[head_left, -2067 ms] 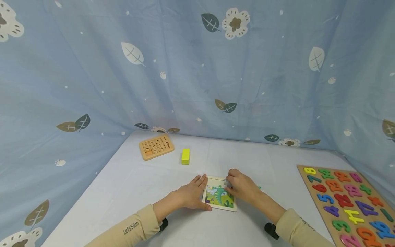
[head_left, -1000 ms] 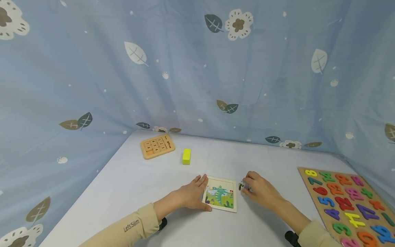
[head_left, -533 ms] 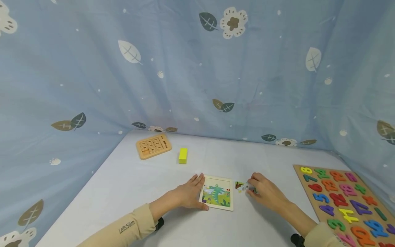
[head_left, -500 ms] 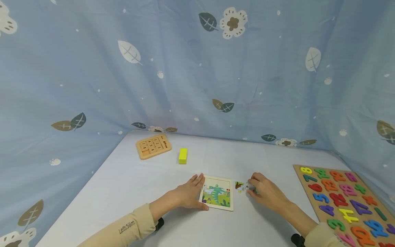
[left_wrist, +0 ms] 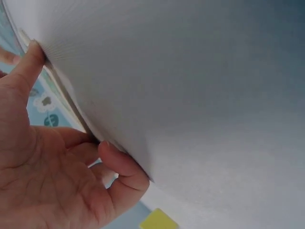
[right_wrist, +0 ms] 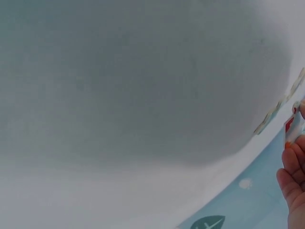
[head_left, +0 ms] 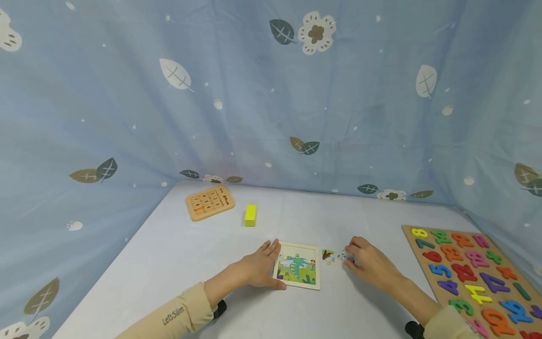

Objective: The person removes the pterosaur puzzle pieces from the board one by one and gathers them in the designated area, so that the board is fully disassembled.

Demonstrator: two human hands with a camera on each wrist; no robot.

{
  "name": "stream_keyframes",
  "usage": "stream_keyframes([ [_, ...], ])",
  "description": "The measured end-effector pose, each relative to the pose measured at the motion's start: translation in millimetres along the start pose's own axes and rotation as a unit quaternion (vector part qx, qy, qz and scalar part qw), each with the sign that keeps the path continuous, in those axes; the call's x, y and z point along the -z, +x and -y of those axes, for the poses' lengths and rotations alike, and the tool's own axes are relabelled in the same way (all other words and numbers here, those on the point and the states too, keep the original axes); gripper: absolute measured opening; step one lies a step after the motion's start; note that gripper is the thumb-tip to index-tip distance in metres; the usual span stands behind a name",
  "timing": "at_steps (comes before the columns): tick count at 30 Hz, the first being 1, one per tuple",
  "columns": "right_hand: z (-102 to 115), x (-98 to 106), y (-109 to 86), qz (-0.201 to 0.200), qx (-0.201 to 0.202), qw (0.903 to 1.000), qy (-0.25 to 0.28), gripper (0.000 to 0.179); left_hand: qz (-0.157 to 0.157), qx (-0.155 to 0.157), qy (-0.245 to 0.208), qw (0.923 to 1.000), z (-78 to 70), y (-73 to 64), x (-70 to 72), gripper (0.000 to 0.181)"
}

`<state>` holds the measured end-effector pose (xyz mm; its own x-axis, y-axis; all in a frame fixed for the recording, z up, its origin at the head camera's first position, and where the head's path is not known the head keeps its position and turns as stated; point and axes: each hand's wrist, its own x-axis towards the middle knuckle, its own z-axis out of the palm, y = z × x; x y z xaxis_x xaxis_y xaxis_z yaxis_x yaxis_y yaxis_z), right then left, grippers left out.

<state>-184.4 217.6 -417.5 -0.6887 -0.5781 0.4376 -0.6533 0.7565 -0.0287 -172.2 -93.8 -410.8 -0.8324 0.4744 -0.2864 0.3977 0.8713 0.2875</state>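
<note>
A square jigsaw board (head_left: 298,284) with a pale wooden rim and a green dinosaur picture lies on the table; its upper strip is bare. My left hand (head_left: 261,266) rests along its left side, fingers at the far corner and thumb at the near one. The left wrist view shows this hand (left_wrist: 57,162) against the board's edge. To the right, my right hand (head_left: 370,262) pinches a puzzle piece (head_left: 345,255), mostly covered by the fingers. In the right wrist view that piece (right_wrist: 291,125) shows red and pale blue. A green and brown puzzle piece (head_left: 328,255) lies between hand and board.
A wooden number slide puzzle (head_left: 210,203) sits at the back left, with a yellow block (head_left: 251,215) beside it. A large board of coloured numbers (head_left: 474,278) fills the right side. Blue patterned cloth (head_left: 254,94) hangs behind the table.
My right hand has moved off the board to the right. A green and brown puzzle piece has come into view on the table. My left hand stays at the board's side.
</note>
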Motion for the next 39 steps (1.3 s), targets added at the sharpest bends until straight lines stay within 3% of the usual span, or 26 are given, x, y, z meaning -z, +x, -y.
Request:
stream_keyframes([
  [14,-12,4,-10.7,0.009,-0.013,0.9999,0.005,0.021,-0.006,-0.007,-0.013,0.9999,-1.3,-2.5,3.7,0.105],
  [24,-17,9,-14.1,0.051,-0.036,0.9980,0.003,0.016,-0.015,-0.020,-0.011,0.9996,2.1,-1.0,1.5,0.104],
  [39,-20,12,-14.9,0.096,-0.064,0.9933,0.006,0.015,-0.015,-0.017,-0.014,0.9997,2.5,-3.1,2.0,0.103],
])
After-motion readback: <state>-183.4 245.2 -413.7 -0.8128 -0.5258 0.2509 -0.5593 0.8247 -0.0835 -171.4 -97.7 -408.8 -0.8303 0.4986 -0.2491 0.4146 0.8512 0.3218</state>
